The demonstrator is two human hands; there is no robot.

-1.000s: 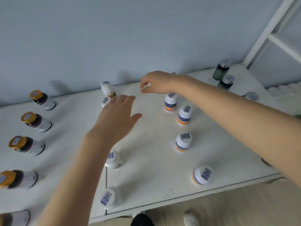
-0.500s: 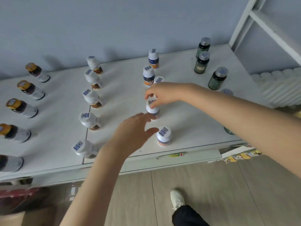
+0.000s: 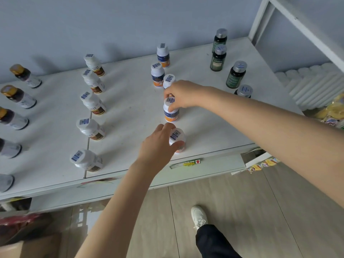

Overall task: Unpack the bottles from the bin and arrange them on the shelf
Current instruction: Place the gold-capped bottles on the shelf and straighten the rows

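On the white shelf (image 3: 130, 112) stands a row of white bottles with blue-and-orange labels. My left hand (image 3: 158, 146) grips the nearest bottle (image 3: 177, 138) of that row, close to the shelf's front edge. My right hand (image 3: 181, 95) holds the cap of the second bottle (image 3: 171, 112), just behind it. Three more of that kind (image 3: 157, 74) stand farther back, one partly hidden by my right hand.
A row of white bottles with brown labels (image 3: 93, 103) runs down the shelf's middle left. Gold-capped dark bottles (image 3: 17, 96) line the left side. Dark green bottles with silver caps (image 3: 236, 74) stand at the right. A cardboard box (image 3: 29, 246) sits on the floor below left.
The view has dropped back from the shelf. My left hand has closed round the front bottle, and my right hand has settled on the cap of the one behind.
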